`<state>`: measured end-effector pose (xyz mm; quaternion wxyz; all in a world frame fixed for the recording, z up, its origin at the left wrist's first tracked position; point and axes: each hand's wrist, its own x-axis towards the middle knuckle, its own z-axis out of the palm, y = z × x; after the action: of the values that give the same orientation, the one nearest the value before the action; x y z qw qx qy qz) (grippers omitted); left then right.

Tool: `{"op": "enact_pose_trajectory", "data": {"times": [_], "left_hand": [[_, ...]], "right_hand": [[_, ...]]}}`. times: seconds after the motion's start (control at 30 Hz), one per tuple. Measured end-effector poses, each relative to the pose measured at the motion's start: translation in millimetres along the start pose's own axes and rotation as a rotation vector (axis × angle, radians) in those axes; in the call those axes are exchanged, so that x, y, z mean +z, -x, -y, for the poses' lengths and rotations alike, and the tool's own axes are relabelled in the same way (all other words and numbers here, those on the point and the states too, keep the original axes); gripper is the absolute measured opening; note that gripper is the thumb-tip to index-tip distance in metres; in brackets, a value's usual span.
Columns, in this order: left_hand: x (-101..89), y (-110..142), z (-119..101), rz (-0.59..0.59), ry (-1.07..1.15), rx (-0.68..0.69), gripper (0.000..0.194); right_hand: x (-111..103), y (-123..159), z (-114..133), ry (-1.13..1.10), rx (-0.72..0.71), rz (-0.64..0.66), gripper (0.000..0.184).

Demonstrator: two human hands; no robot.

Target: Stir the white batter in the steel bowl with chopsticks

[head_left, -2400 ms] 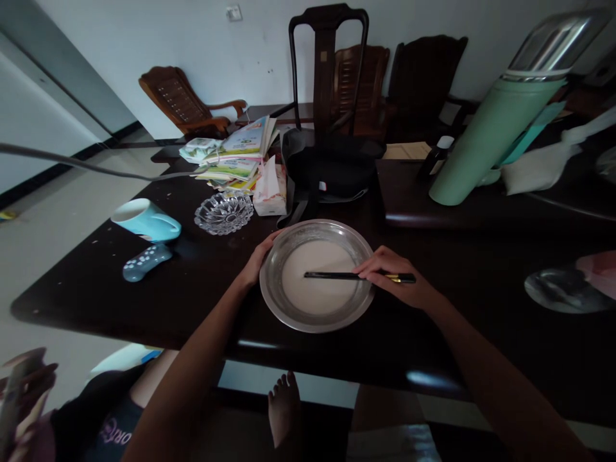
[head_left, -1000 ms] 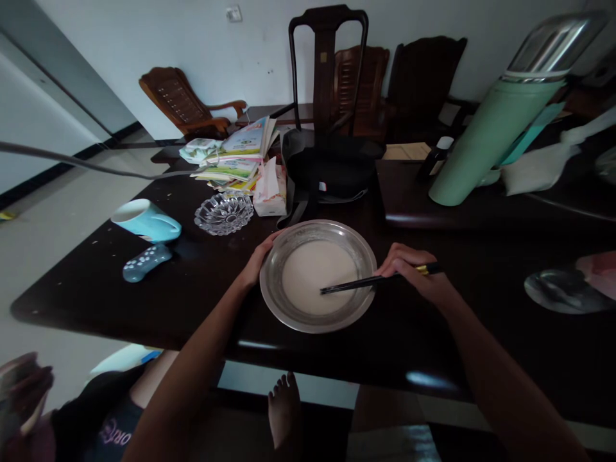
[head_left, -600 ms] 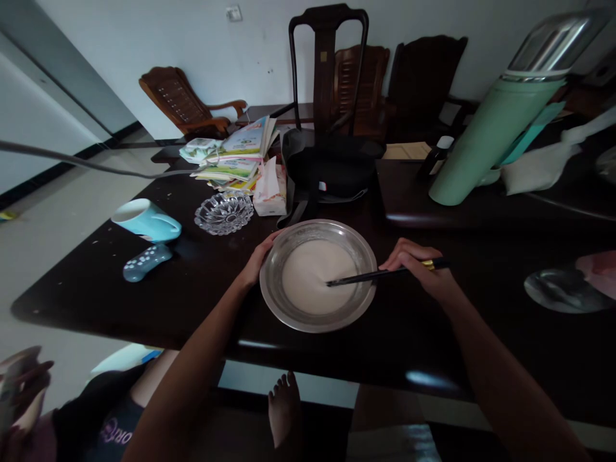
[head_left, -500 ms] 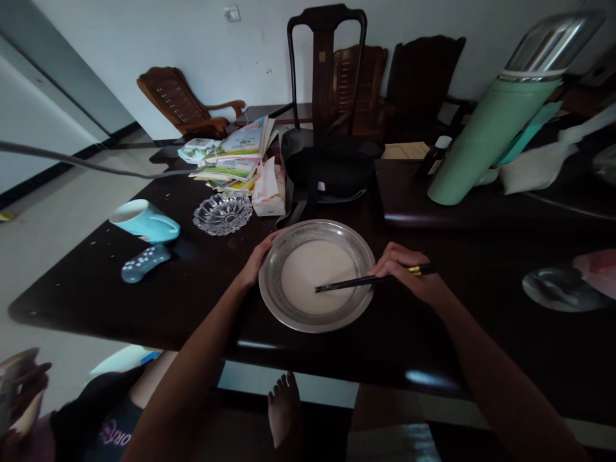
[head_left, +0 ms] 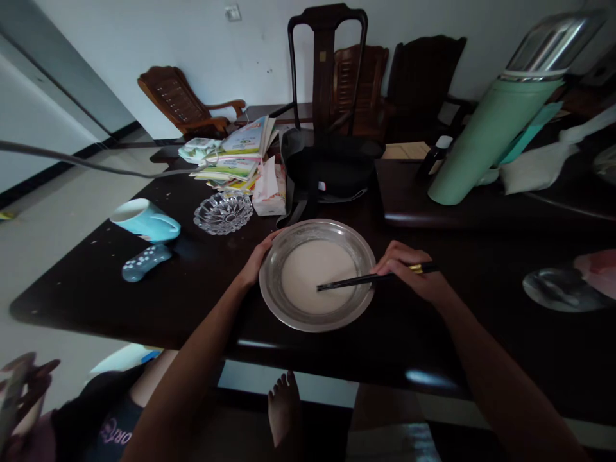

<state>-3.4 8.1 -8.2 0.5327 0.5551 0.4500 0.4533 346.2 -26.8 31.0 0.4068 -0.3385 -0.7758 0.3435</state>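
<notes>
A round metal bowl [head_left: 273, 292] stands on the dark table in front of me, partly filled with a pale, milky batter-like liquid [head_left: 315, 266]. My left hand [head_left: 258, 260] grips the bowl's left rim; its fingertips are partly hidden behind the bowl. Held in my right hand [head_left: 404, 268] is a pair of black chopsticks [head_left: 349, 282] with gold bands near the top. Their tips dip into the liquid near the middle of the bowl, and the shafts cross above its right rim.
Left on the table [head_left: 96, 301] are a light blue mug [head_left: 144, 221], a game controller [head_left: 145, 262] and a glass dish [head_left: 224, 213]. Behind the bowl are a tissue pack [head_left: 269, 192], books [head_left: 240, 157] and a black bag [head_left: 332, 173]. A green thermos [head_left: 495, 138] stands right. Another person's hand [head_left: 31, 391] shows lower left.
The chopstick tips have shifted very slightly to the right in the liquid. The bowl and my left hand stay in place. The other person's hand at lower left has moved a little.
</notes>
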Motion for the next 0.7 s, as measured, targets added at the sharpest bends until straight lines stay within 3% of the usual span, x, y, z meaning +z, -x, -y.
{"op": "enact_pose_trajectory", "data": {"times": [0.13, 0.23, 0.37, 0.47, 0.6, 0.7], "left_hand": [[-0.6, -0.5, 1.5, 0.0, 0.018, 0.015, 0.056], [0.2, 0.0, 0.2, 0.001, 0.023, 0.007, 0.056], [0.7, 0.4, -1.0, -0.001, 0.012, -0.003, 0.058], [-0.2, 0.0, 0.1, -0.01, 0.006, -0.024, 0.059], [-0.3, 0.1, 1.2, -0.004, 0.012, 0.004, 0.057], [0.6, 0.8, 1.1, -0.006, 0.03, 0.01, 0.057]], "right_hand": [[16.8, -1.9, -7.3, 0.063, -0.094, 0.072, 0.012], [10.4, -1.5, -10.2, 0.098, -0.055, -0.039, 0.013], [-7.7, 1.3, -5.2, 0.014, 0.042, -0.178, 0.032], [-5.7, 1.7, 0.3, -0.057, 0.03, -0.105, 0.037], [13.4, -1.6, -0.6, 0.02, -0.055, 0.024, 0.02], [17.0, -3.0, -6.3, 0.1, -0.118, 0.016, 0.011]]}}
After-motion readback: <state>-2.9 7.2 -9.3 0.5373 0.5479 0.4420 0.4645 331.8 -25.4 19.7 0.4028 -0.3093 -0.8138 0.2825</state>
